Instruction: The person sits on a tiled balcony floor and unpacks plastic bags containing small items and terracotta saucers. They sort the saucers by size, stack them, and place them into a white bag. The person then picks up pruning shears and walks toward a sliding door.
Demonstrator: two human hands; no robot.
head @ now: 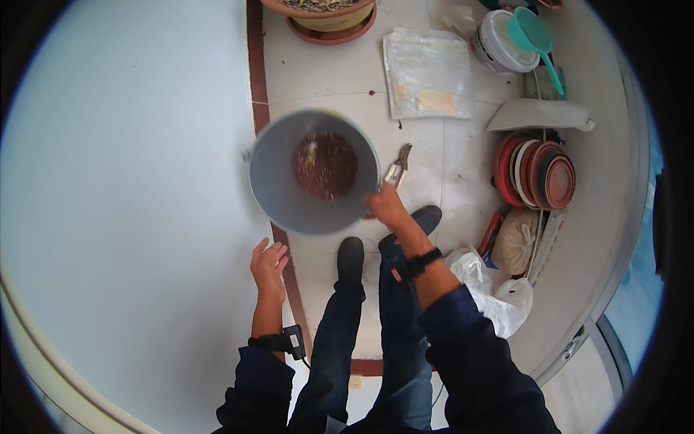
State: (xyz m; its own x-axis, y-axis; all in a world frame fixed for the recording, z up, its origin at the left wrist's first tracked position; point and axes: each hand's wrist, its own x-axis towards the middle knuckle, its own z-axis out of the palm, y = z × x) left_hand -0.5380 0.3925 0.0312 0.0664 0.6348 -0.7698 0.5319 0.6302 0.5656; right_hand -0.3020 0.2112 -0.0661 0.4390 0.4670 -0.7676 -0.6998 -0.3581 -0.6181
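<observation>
A grey bucket (271,179) is in front of my legs, its mouth facing up toward me. Reddish-brown matter with pale bits (325,165) covers its bottom; I cannot tell exactly what it is. My right hand (387,206) grips the bucket at the right side of its rim, slightly blurred. To the lower left of the bucket, my left hand (269,266) is apart from it, empty, with fingers spread beside the wall. A pair of pruning shears (398,168) lies on the floor just beyond my right hand.
A plant pot (325,19) on a saucer stands ahead by the white wall (135,190). Folded bubble wrap (428,70) lies on the tiles. Along the right are a white tub (496,46) with a green ladle, stacked pot saucers (558,179), a tied bag (515,238) and white plastic bags (493,298).
</observation>
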